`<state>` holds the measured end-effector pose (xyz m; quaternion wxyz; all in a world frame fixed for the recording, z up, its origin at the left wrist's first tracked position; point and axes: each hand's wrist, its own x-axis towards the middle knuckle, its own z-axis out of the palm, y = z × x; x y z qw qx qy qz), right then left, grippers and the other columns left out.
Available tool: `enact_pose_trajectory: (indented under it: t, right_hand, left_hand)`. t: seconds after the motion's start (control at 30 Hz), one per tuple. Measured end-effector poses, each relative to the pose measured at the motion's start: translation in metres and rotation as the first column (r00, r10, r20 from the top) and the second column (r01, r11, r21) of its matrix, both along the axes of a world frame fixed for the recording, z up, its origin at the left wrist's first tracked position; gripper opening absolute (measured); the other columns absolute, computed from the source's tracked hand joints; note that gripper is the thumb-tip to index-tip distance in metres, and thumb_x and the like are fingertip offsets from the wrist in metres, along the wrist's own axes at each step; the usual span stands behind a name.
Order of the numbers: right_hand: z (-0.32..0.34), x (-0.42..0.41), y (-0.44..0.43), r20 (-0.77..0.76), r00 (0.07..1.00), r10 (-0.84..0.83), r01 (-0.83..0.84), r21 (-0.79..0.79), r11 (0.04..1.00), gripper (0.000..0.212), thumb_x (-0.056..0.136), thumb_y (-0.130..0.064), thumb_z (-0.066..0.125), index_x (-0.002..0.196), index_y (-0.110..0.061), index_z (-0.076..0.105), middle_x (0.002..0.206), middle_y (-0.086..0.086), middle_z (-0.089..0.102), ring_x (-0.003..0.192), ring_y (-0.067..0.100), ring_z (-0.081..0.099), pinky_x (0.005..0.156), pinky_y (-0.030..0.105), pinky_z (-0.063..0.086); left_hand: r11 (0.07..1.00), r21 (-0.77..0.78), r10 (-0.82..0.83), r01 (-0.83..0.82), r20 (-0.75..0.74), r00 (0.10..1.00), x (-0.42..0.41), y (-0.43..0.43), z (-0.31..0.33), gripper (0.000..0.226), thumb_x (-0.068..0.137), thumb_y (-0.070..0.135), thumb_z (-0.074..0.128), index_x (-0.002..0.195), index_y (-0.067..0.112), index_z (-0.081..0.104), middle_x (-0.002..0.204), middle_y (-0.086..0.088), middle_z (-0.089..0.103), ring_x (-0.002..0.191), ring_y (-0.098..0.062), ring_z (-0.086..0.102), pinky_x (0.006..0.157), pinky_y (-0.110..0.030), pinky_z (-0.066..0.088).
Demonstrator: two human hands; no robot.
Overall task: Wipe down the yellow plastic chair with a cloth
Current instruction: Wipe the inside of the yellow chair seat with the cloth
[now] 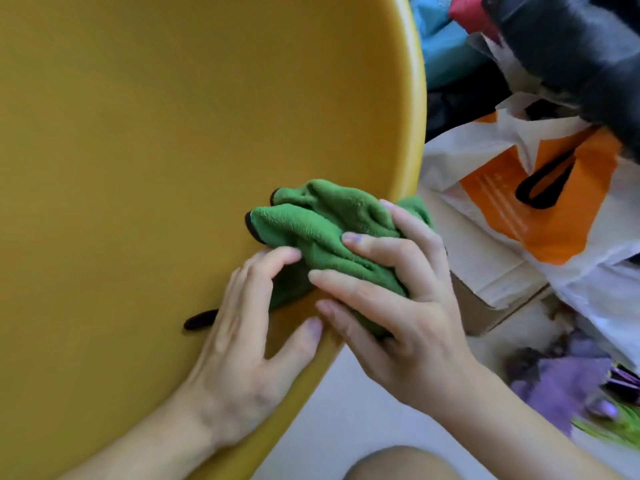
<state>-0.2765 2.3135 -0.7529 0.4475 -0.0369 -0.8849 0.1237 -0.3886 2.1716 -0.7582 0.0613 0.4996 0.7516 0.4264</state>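
The yellow plastic chair (156, 150) fills the left and middle of the head view, its curved rim running down the right side. A bunched green cloth (322, 230) with a dark hem lies on the chair surface near that rim. My right hand (391, 306) grips the cloth from the right, fingers curled over it at the rim. My left hand (249, 341) rests flat on the chair just left of the cloth, fingertips touching the cloth's lower edge and thumb hooked over the rim. A small dark slot (199, 322) in the chair shows beside the left hand.
To the right of the chair lie an orange and white plastic bag (540, 192), a cardboard box (491, 271), a dark bundle (571, 53) and a purple cloth (561, 386). Pale floor (332, 420) shows below the rim, with my knee (398, 462) at the bottom.
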Motion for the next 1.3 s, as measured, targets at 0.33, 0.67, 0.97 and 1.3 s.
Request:
enact_pose_trajectory:
  t: [0.33, 0.67, 0.97, 1.3]
  right_hand:
    - [0.074, -0.063, 0.082, -0.124, 0.947, -0.297, 0.277, -0.159, 0.948, 0.024, 0.087, -0.021, 0.063, 0.109, -0.022, 0.073, 0.113, 0.009, 0.060, 0.108, 0.032, 0.054, 0.100, 0.027, 0.036]
    - [0.089, -0.054, 0.089, -0.003, 0.986, -0.167, 0.166, -0.073, 0.983, 0.038, 0.086, -0.018, 0.065, 0.124, -0.017, 0.063, 0.118, 0.010, 0.053, 0.112, 0.027, 0.050, 0.104, 0.044, 0.037]
    - [0.121, -0.073, 0.111, 0.083, 0.995, 0.057, -0.019, -0.399, 0.917, 0.091, 0.070, -0.017, 0.072, 0.148, -0.015, 0.025, 0.146, 0.004, 0.027, 0.137, 0.007, 0.025, 0.113, 0.015, 0.018]
    - [0.070, -0.020, 0.059, 0.393, 0.841, -0.372, 0.538, -0.529, 0.656, 0.051, 0.067, -0.077, 0.052, 0.086, -0.029, 0.053, 0.077, -0.011, 0.060, 0.073, 0.007, 0.056, 0.064, 0.032, 0.048]
  left_hand:
    - [0.983, -0.099, -0.171, 0.156, -0.179, 0.969, 0.002, 0.000, -0.006, 0.049, 0.096, 0.046, 0.026, 0.145, 0.048, 0.020, 0.153, 0.031, 0.009, 0.141, 0.009, 0.009, 0.115, -0.019, 0.006]
    - [0.978, 0.000, -0.203, 0.208, -0.221, 0.954, 0.001, 0.002, -0.011, 0.050, 0.098, 0.037, 0.036, 0.143, 0.015, 0.041, 0.151, 0.001, 0.036, 0.137, -0.010, 0.035, 0.111, -0.014, 0.019]
    - [0.935, 0.263, -0.082, 0.237, -0.492, 0.867, -0.039, 0.084, 0.100, 0.037, 0.090, 0.024, 0.053, 0.126, 0.017, 0.060, 0.131, -0.005, 0.053, 0.121, -0.019, 0.049, 0.107, -0.029, 0.035]
    - [0.884, -0.242, -0.370, 0.400, -0.886, 0.281, -0.084, 0.199, 0.155, 0.035, 0.094, 0.054, 0.038, 0.114, 0.036, 0.061, 0.119, 0.006, 0.058, 0.118, -0.018, 0.051, 0.108, -0.047, 0.024]
